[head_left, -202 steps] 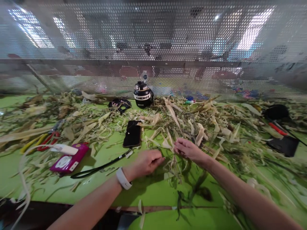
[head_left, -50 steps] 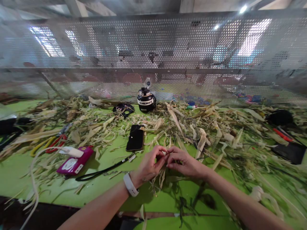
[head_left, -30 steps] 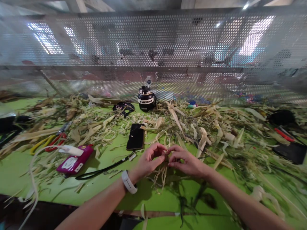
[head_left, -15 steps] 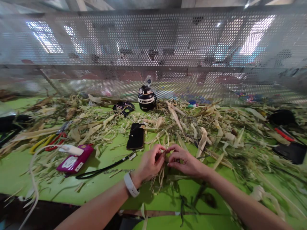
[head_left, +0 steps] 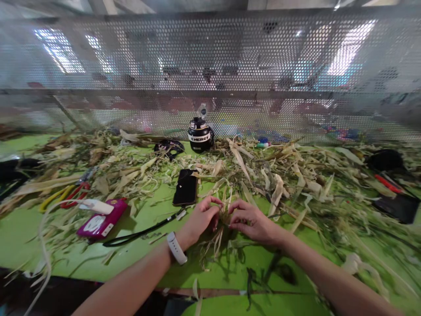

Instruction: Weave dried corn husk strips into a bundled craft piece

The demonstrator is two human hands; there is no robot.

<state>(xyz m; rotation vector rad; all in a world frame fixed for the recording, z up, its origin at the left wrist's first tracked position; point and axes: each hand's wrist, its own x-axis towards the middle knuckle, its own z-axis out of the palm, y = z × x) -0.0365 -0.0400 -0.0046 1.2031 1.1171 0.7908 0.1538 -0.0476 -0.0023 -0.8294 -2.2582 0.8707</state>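
Note:
A small bundle of pale corn husk strips (head_left: 218,242) is between my two hands, its loose ends hanging down over the green table (head_left: 138,259). My left hand (head_left: 201,219), with a white band (head_left: 176,248) on the wrist, is closed on the bundle's left side with thumb and finger pinched. From the right, my right hand (head_left: 253,221) pinches at the same bundle with curled fingers. The fingers partly hide where the strips meet. A black phone (head_left: 185,188) lies just beyond my left hand.
Heaps of shredded husk (head_left: 279,166) cover the table's back and right. A black jar-shaped bottle (head_left: 199,135) stands before a perforated metal screen (head_left: 210,52). A magenta power bank (head_left: 107,221) with a white plug, a black strap (head_left: 141,233) and red-handled scissors (head_left: 76,195) lie left.
My hands have drawn slightly apart at the bundle, and the left hand has shifted a little left. The hanging strip ends have spread leftward.

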